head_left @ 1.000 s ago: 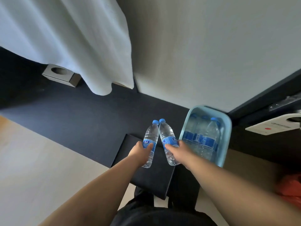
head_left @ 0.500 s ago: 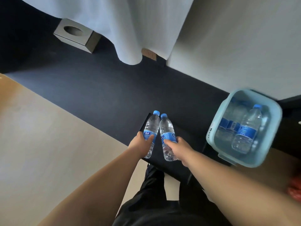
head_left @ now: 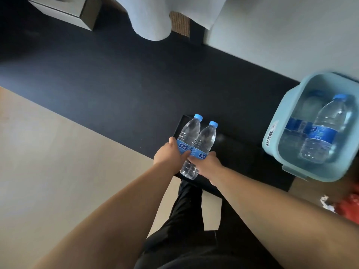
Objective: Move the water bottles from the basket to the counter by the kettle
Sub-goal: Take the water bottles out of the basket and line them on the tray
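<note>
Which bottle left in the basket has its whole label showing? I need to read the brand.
The front bottle in the basket, blue cap up, label facing the camera. The others behind it are partly hidden and blurred.

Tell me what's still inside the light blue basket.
In the basket, one upright bottle shows clearly. Behind it, at least one more blue-labelled bottle lies partly hidden, so the exact count is unclear.
</note>
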A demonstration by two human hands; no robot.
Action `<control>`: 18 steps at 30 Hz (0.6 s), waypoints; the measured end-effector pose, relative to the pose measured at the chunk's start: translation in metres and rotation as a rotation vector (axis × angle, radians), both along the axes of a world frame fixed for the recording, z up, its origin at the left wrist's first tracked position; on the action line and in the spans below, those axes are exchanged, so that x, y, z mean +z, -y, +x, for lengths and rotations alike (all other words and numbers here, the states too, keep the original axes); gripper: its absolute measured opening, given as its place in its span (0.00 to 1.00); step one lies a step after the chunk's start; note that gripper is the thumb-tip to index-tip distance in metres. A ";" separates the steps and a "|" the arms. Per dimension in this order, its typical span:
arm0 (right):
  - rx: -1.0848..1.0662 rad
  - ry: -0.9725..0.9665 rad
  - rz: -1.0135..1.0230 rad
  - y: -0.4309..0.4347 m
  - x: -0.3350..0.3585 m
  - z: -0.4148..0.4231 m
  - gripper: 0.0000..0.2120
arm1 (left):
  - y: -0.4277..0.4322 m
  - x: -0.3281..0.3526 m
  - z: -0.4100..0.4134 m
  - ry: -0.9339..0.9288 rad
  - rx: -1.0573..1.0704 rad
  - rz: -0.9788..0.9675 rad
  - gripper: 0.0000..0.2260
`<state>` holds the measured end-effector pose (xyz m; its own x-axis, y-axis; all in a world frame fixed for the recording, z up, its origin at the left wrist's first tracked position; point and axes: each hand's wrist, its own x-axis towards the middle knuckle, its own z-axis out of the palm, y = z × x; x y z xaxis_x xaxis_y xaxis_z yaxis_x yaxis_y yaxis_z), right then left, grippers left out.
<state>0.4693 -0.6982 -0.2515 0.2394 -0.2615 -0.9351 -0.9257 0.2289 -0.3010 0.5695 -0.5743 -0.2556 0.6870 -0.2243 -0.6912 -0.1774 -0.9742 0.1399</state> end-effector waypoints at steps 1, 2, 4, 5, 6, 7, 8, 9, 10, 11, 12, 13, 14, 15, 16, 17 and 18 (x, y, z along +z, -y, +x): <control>0.032 -0.007 -0.019 -0.001 0.000 0.003 0.33 | -0.001 0.000 0.001 0.010 -0.001 0.008 0.23; 0.068 -0.011 -0.036 -0.001 0.001 0.005 0.32 | -0.001 0.001 0.003 0.017 0.000 0.020 0.24; 0.149 -0.003 -0.064 0.000 0.002 0.007 0.30 | -0.003 0.002 0.009 0.021 0.008 0.044 0.26; 0.184 0.003 -0.074 0.000 0.002 0.007 0.29 | -0.003 0.003 0.012 0.018 0.012 0.048 0.26; 0.212 0.006 -0.081 0.000 0.003 0.007 0.27 | -0.004 0.004 0.014 0.016 0.009 0.047 0.25; 0.240 0.005 -0.085 0.001 0.004 0.007 0.26 | -0.005 0.005 0.015 0.020 -0.001 0.044 0.24; 0.273 0.001 -0.089 0.003 0.006 0.008 0.25 | -0.005 0.007 0.015 0.028 -0.018 0.040 0.22; 0.313 -0.003 -0.092 0.005 0.010 0.008 0.24 | -0.006 0.009 0.015 0.036 -0.036 0.035 0.22; 0.361 -0.003 -0.093 0.007 0.014 0.009 0.22 | -0.006 0.011 0.014 0.040 -0.046 0.030 0.22; 0.415 0.007 -0.092 0.010 0.018 0.010 0.19 | -0.006 0.014 0.013 0.037 -0.049 0.026 0.22; 0.477 0.027 -0.089 0.013 0.022 0.011 0.16 | -0.005 0.016 0.012 0.032 -0.050 0.024 0.22; 0.548 0.051 -0.089 0.017 0.027 0.011 0.13 | -0.005 0.020 0.012 0.032 -0.055 0.023 0.22; 0.625 0.072 -0.097 0.020 0.032 0.012 0.12 | -0.005 0.023 0.011 0.039 -0.067 0.024 0.21; 0.700 0.087 -0.115 0.024 0.037 0.012 0.12 | -0.005 0.028 0.011 0.048 -0.086 0.026 0.20; 0.757 0.093 -0.134 0.029 0.042 0.012 0.14 | -0.004 0.032 0.011 0.057 -0.112 0.031 0.20; 0.796 0.092 -0.152 0.034 0.046 0.011 0.16 | -0.003 0.038 0.010 0.062 -0.140 0.034 0.20; 0.820 0.084 -0.169 0.040 0.050 0.010 0.18 | 0.000 0.044 0.010 0.063 -0.166 0.037 0.20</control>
